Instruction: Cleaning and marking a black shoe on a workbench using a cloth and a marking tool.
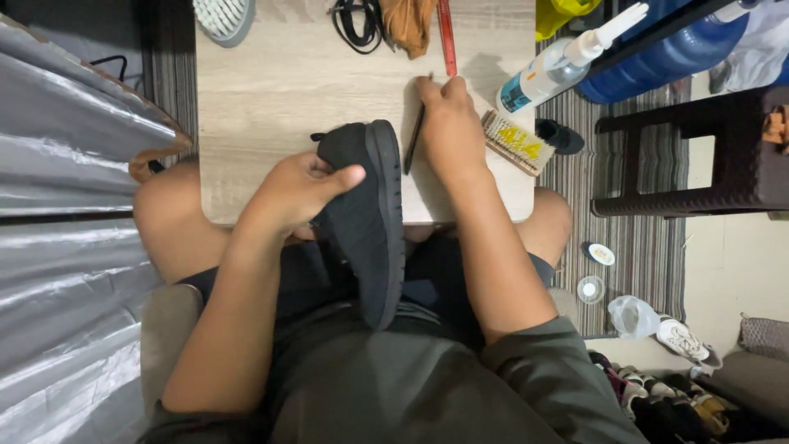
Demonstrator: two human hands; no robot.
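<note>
Head camera view: a pale wooden table, then a black shoe propped on its near edge, clasped by the left hand. Right hand pinches a thin dark tool beside the sole; it could slip if the shoe tilts.

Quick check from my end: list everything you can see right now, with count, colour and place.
shoe: 1, black, on its side at the table's near edge, over the lap
thin dark tool: 1, black, on the table beside the shoe's sole
table: 1, light wood
brush: 1, pale bristles, table's right edge
spray bottle: 1, white, upper right
red ruler: 1, table's far edge
black cord: 1, far edge
brown cloth: 1, far edge
dark stool: 1, right, on the floor
left hand: grips the shoe
right hand: on the thin dark tool
</note>
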